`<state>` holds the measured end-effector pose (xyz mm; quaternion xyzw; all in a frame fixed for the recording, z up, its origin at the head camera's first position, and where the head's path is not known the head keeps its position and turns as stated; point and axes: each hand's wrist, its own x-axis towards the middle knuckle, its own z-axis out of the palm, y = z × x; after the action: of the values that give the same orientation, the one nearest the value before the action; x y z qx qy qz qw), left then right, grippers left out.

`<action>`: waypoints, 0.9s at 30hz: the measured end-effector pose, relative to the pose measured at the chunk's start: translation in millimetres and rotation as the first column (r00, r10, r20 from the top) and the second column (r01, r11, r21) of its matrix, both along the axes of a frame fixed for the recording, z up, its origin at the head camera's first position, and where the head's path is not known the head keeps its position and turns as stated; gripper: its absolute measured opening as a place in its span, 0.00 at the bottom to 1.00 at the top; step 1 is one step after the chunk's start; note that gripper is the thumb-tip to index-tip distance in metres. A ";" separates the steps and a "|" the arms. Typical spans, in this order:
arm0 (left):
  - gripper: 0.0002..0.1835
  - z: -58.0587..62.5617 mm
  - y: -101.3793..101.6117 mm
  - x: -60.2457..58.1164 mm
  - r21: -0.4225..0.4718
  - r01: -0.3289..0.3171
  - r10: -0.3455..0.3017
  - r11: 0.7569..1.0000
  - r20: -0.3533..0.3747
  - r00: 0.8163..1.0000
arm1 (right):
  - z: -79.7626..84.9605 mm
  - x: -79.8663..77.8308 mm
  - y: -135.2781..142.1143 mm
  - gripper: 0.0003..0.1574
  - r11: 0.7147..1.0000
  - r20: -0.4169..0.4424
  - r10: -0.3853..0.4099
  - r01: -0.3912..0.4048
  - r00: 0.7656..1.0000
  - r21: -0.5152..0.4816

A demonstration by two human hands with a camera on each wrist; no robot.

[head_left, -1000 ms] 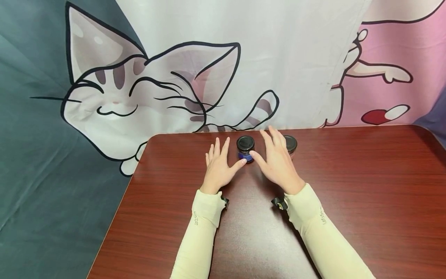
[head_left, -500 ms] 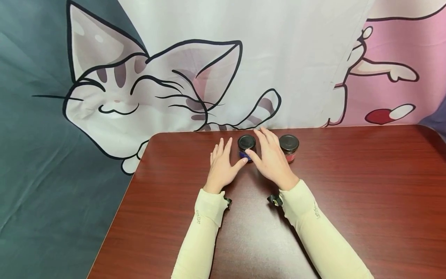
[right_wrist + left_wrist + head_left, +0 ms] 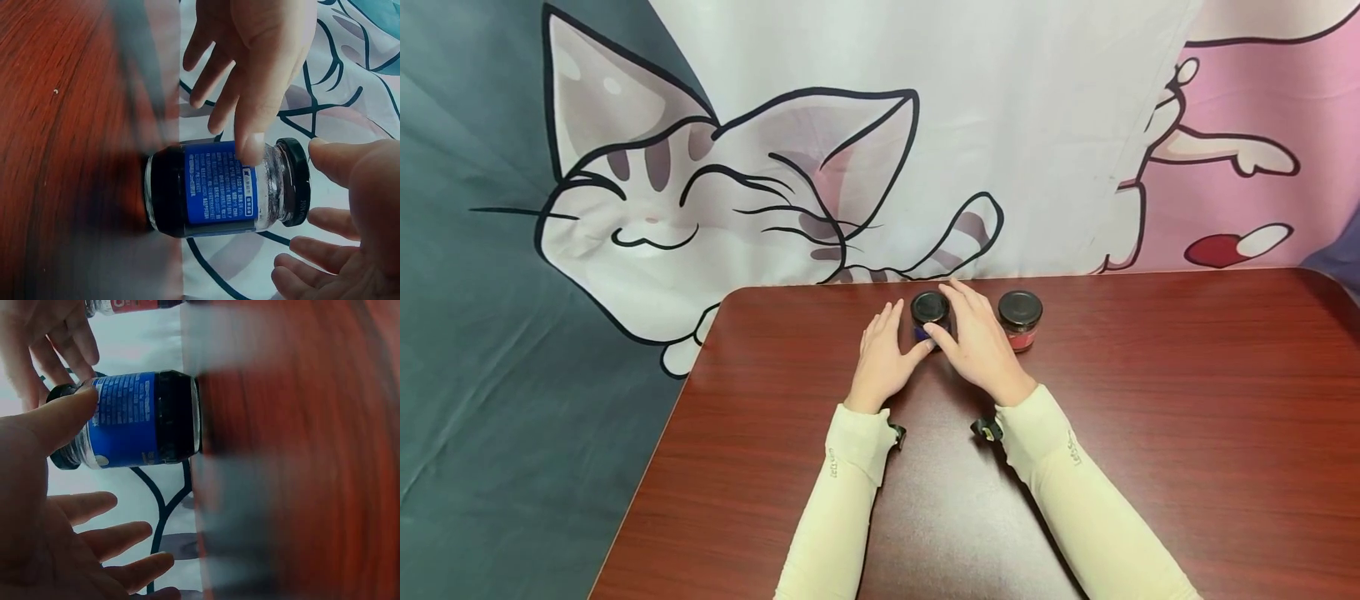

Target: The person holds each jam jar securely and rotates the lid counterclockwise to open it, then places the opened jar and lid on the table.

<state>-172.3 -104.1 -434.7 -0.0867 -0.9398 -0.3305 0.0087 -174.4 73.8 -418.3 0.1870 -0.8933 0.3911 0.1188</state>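
Observation:
A glass jar [image 3: 929, 307] with a black lid and a blue label stands upright at the table's far edge. My left hand [image 3: 882, 358] is at its left side, fingers extended and thumb reaching across the front. On the right is my right hand [image 3: 983, 348], its fingers stretched past the jar and its thumb near the lid. In the left wrist view, the left thumb overlaps the blue label [image 3: 125, 419]; whether it touches is unclear. From the right wrist view, the right thumb lies near the black lid [image 3: 294, 181], the other fingers spread. Dark contents fill the jar's lower part.
A second black-lidded jar [image 3: 1020, 317] with a red label stands just right of my right hand. Behind the reddish-brown wooden table [image 3: 1150, 433] hangs a curtain [image 3: 1037, 150] printed with cartoon animals. Both sleeves carry a small black wrist device.
Both hands have drawn closer around the blue-labelled jar, the left moving right and the right moving left. The red-labelled jar has come into fuller view. Neither jar has visibly moved.

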 end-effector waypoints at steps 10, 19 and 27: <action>0.47 -1.3 7.9 -2.1 0.054 -0.028 0.026 0.998 0.042 0.999 | -2.9 -2.1 -2.2 0.39 1.000 -0.006 0.014 -0.014 1.000 -0.005; 0.43 -4.1 11.3 -2.1 0.052 -0.076 0.073 0.996 0.053 0.996 | -7.6 -1.0 -4.4 0.38 0.999 0.009 0.035 -0.035 0.999 0.006; 0.40 -5.6 10.6 -2.0 0.046 -0.079 0.077 0.996 0.041 0.996 | -11.5 -2.5 -5.6 0.37 0.999 -0.023 0.041 -0.041 0.999 -0.007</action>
<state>-174.3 -93.5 -440.3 -0.0434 -0.9343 -0.3539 0.0051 -176.9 68.2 -429.8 0.2092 -0.8865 0.3944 0.1219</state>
